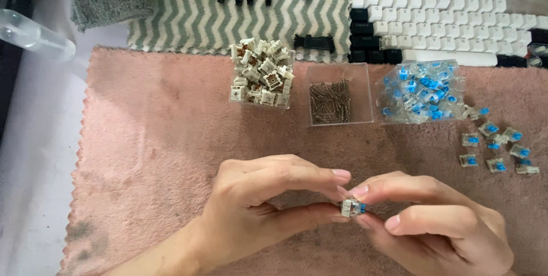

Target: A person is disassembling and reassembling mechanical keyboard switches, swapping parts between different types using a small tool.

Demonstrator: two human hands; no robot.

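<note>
left hand (257, 207), right hand (434, 219), blue switch (352, 207) pinched between

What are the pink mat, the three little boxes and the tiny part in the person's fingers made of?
The pink mat looks like soft fleecy cloth: fuzzy nap, wavy stitched edge. The three boxes seem clear hard plastic, glossy and see-through. The small switch, pinched by the left hand and right hand, looks like moulded plastic, pale housing with a blue stem.
</note>
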